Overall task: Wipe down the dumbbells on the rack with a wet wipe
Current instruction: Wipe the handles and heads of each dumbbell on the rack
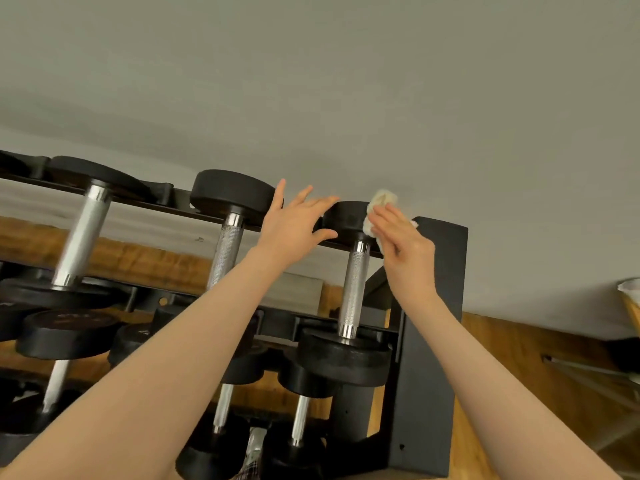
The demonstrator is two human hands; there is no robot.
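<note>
Setting: plain grey-white wall above and behind; warm brown wooden floor below. All places are given from the black metal dumbbell rack.

Rack: tiered, with black rails running leftward from a solid black end panel at its right end.

Top tier, right end, just beside the end panel: black round-headed dumbbell with knurled steel handle. Its far head rests on the rear rail and its near head on the front rail, handle running between them.

Top tier, middle: second black dumbbell with knurled steel handle, lying the same way.

Top tier, left: larger black dumbbell with smooth silver handle, blurred.

Lower tiers: further black dumbbells with slim silver handles, partly hidden behind the forearms.

Crumpled off-white wet wipe: pressed against the right side of the far head of the right-end dumbbell, bunched above and below the fingers.

Right hand: fingers flat and close together, holding the wipe against that head.

Left hand: spread wide, empty, fingertips on the left side of the same head, thumb beneath it.

Right of the rack, well apart at the edge of view: a pale object, too cropped to identify.
</note>
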